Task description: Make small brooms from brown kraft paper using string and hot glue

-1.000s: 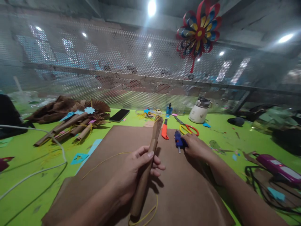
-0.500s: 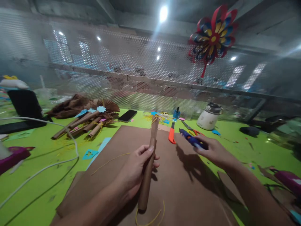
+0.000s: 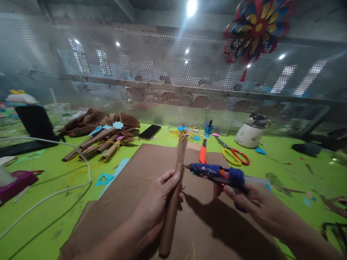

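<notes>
My left hand [image 3: 159, 191] is wrapped around a rolled brown paper tube [image 3: 171, 216], thumb on top. The tube points away from me; folded brown paper with yellow string and a blue paper flower [image 3: 181, 128] is at its far end. My right hand [image 3: 252, 202] grips a dark blue glue gun [image 3: 217, 174], its nozzle pointing left, touching or very near the tube's side just above my left thumb. A small red light glows on the gun. Below both hands lies a brown paper sheet [image 3: 146, 162].
An orange-handled cutter [image 3: 203, 151] and scissors [image 3: 235, 156] lie beyond the glue gun. Farther back are a phone [image 3: 150, 132], a blue bottle [image 3: 209, 128] and a white jug [image 3: 249, 133]. Paper rolls [image 3: 100, 142] are piled at left, near a white cable [image 3: 89, 169].
My right hand has brought the glue gun leftward and turned its nozzle to the tube's side, uncovering the scissors. My left hand keeps its hold on the tube. The view has shifted slightly.
</notes>
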`<state>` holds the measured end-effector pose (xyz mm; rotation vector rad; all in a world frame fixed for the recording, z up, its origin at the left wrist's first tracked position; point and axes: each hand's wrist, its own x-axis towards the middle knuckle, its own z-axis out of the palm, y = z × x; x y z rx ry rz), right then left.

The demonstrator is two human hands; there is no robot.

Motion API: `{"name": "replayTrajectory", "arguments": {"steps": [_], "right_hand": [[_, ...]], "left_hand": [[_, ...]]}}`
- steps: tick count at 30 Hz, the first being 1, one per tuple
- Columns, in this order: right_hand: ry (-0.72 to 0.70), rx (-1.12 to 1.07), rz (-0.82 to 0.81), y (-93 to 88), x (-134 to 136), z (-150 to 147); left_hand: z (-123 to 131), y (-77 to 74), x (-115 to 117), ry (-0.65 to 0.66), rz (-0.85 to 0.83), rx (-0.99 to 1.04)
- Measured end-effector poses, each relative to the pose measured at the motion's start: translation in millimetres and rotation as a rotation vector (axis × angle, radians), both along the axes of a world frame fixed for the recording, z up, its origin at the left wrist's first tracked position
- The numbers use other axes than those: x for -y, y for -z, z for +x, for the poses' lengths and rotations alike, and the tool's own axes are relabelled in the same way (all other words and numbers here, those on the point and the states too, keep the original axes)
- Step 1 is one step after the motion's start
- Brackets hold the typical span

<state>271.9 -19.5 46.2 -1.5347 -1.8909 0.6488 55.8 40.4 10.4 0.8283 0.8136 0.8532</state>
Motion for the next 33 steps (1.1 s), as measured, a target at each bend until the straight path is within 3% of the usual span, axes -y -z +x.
{"name": "replayTrajectory", "arguments": {"steps": [9, 20, 33], "right_hand": [[0.019, 0.023, 0.034, -1.5, 1.3, -3.7], [0.057, -0.103, -0.085, -9.9, 10.1, -14.9], [0.033, 0.041, 0.086, -8.9, 6.4, -9.7]], "left_hand": [[-1.4, -1.1, 1.9, 0.005, -0.015, 0.029], [-2.1, -4.9, 1.5, 0.001, -0.033, 0.033], [-1.2, -3.9, 3.5, 0.008, -0.066, 0.066]]}}
